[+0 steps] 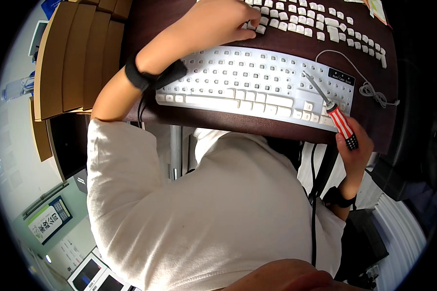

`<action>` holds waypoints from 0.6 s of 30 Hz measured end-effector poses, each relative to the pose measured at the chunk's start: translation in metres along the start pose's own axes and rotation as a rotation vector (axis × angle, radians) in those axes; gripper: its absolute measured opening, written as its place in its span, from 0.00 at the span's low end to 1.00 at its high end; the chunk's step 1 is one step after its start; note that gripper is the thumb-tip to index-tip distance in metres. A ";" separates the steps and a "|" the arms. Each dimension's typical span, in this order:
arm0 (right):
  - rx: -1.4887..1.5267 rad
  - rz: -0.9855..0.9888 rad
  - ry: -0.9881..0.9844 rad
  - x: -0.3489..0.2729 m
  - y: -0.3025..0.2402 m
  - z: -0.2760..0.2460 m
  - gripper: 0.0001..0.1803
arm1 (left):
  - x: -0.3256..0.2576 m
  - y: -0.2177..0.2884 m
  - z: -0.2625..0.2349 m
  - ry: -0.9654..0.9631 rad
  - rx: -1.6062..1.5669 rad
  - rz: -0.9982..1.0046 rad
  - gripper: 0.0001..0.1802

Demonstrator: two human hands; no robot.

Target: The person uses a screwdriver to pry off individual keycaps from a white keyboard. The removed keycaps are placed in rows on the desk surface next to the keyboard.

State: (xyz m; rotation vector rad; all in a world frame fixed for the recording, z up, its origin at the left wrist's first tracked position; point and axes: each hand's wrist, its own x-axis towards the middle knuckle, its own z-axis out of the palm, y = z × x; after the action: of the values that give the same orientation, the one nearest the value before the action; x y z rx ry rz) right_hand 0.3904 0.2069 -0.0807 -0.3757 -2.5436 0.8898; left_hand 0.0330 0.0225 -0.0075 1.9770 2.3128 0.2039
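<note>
A white keyboard (272,69) lies in front of me, most of its switches bare, with white keycaps fitted along its near rows. Beyond it, my left hand (221,24) reaches over to the loose white keycaps (301,19) laid out in rows. Its thumb and fingers close around a keycap at the left end of these rows, partly hidden by the fingers. My right hand (357,140) grips a screwdriver (341,123) by its red-and-white striped handle with a dark dotted end. The metal shaft points up and left over the keyboard's right part.
The keyboard rests on a dark brown desk (199,112). A thin grey cable (369,91) lies coiled at the right. Stacked brown cardboard boxes (75,63) stand along the left. A colourful printed sheet (378,10) is at the far right corner.
</note>
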 end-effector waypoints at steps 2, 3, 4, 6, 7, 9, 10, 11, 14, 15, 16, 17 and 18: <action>-0.004 -0.012 -0.030 0.003 -0.005 -0.005 0.21 | -0.023 0.012 -0.008 -0.029 -0.073 -0.034 0.11; 0.003 -0.016 -0.049 0.006 -0.008 -0.006 0.21 | -0.036 0.018 -0.010 -0.041 -0.113 -0.048 0.11; 0.010 -0.021 -0.068 0.010 -0.013 -0.008 0.21 | -0.049 0.023 -0.011 -0.051 -0.153 -0.062 0.11; 0.021 -0.049 -0.100 0.017 -0.023 -0.009 0.21 | -0.074 0.031 -0.003 -0.010 -0.230 -0.055 0.11; 0.029 -0.066 -0.118 0.021 -0.027 -0.010 0.21 | -0.084 0.035 0.002 -0.012 -0.271 -0.088 0.11; 0.029 -0.105 -0.159 0.029 -0.035 -0.009 0.21 | -0.104 0.044 0.010 0.008 -0.300 -0.156 0.12; 0.025 -0.125 -0.182 0.033 -0.040 -0.009 0.21 | -0.110 0.046 0.016 0.028 -0.323 -0.167 0.12; 0.005 -0.145 -0.222 0.037 -0.046 -0.009 0.21 | -0.116 0.048 0.022 0.048 -0.347 -0.177 0.12; -0.059 -0.203 -0.323 0.052 -0.067 -0.008 0.21 | -0.124 0.054 0.030 0.079 -0.342 -0.186 0.13; -0.083 -0.220 -0.349 0.056 -0.075 -0.008 0.21 | -0.125 0.056 0.033 0.082 -0.340 -0.196 0.13; -0.107 -0.236 -0.370 0.061 -0.081 -0.008 0.21 | -0.125 0.058 0.035 0.085 -0.336 -0.203 0.13; -0.120 -0.262 -0.382 0.065 -0.086 -0.007 0.21 | -0.126 0.056 0.042 0.140 -0.344 -0.163 0.13; -0.132 -0.287 -0.394 0.070 -0.090 -0.007 0.21 | -0.125 0.057 0.042 0.143 -0.356 -0.170 0.13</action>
State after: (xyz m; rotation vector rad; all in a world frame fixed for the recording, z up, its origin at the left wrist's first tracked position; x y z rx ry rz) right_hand 0.3219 0.1684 0.0026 0.1440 -2.9230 0.7464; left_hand 0.1144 -0.0907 -0.0418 1.6345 2.3120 0.7087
